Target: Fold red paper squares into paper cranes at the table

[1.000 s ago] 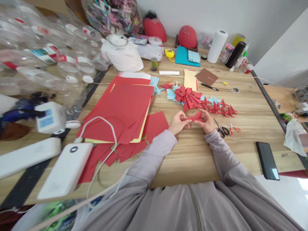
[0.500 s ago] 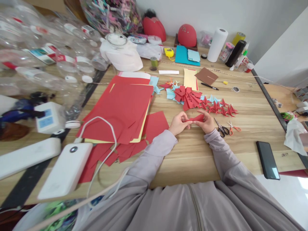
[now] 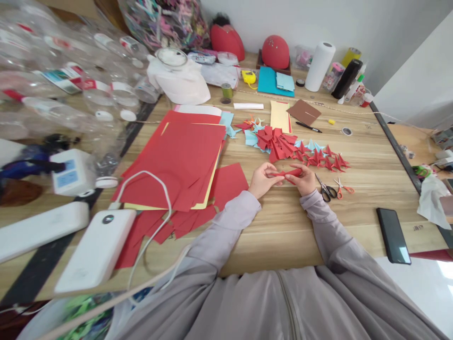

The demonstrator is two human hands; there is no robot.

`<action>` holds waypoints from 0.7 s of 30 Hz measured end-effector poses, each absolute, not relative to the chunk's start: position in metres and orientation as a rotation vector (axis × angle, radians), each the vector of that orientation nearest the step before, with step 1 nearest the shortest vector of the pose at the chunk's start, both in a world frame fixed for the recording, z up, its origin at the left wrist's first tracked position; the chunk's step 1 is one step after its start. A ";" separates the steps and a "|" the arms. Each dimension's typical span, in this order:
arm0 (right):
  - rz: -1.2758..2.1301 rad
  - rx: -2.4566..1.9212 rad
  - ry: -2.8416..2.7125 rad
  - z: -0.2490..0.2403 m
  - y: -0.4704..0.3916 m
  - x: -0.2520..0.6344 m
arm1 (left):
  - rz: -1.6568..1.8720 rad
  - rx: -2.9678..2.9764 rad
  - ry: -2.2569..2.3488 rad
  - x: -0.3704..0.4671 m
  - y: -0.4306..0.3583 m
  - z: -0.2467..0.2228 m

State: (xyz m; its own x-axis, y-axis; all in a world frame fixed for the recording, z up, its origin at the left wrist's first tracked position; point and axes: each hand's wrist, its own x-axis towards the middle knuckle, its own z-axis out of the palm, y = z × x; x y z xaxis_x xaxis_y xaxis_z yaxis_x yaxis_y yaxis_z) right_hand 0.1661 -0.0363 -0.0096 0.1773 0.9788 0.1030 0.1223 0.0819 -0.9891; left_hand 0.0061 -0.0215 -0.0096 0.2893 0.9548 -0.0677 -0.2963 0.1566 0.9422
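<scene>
Between my two hands is a small folded piece of red paper (image 3: 287, 173), held just above the table. My left hand (image 3: 262, 181) pinches its left end with thumb and fingertips. On the other end, the thumb and fingers of my right hand (image 3: 305, 180) are closed, partly covering the paper. Just beyond my hands lies a heap of folded red paper pieces (image 3: 276, 142). Pointed red paper stars (image 3: 331, 163) trail off to its right, with light blue ones (image 3: 311, 145) behind them. Black scissors (image 3: 328, 191) and orange scissors (image 3: 343, 190) rest right of my right hand.
Stacked red sheets (image 3: 191, 160) and cut red pieces lie at left, near a white power bank (image 3: 95, 250) with a looping cable. Plastic bottles (image 3: 63, 113) crowd the far left. A phone (image 3: 393, 235) lies at right; a pen (image 3: 308, 127) and brown paper (image 3: 304, 112) sit farther back.
The red paper has tilted slightly and looks narrower between my fingers. My right fingers have shifted a little over it; both hands stay in nearly the same place.
</scene>
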 end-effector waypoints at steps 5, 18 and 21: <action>1.002 -1.262 -1.096 -0.017 -0.035 0.166 | 1.099 0.932 0.810 0.005 -0.020 -0.007; 1.297 -1.136 -1.024 -0.015 -0.038 0.159 | 1.139 0.974 0.811 0.004 -0.017 -0.008; 1.322 -1.129 -1.053 -0.015 -0.038 0.158 | 1.124 0.997 0.835 0.004 -0.018 -0.008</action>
